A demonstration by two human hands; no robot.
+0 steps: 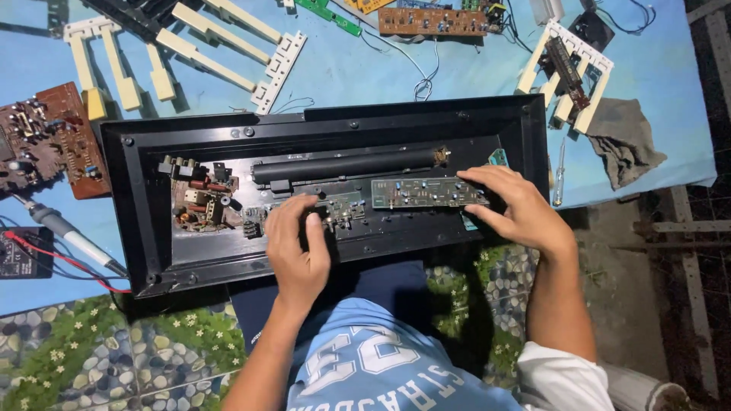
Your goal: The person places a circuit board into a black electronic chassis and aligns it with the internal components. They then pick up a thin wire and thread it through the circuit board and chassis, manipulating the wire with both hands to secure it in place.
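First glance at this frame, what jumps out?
The big open black casing lying across the blue table, with both hands inside it: the left hand on a small circuit board, the right hand on the end of a long green board. Behind them, cream key sets are spread at the upper left. A brown circuit board and a soldering iron lie at the left edge.

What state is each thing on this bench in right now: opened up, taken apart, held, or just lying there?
Black keyboard case: opened, insides showing.
Long green circuit board: inside the case, right hand gripping its right end.
Left hand: fingers on the smaller board in the case.
Cream key sets: removed, lying loose on the blue cloth.
Brown circuit board: out, lying flat.
Soldering iron: lying untouched.
Screwdriver: lying untouched.
Grey rag: crumpled.
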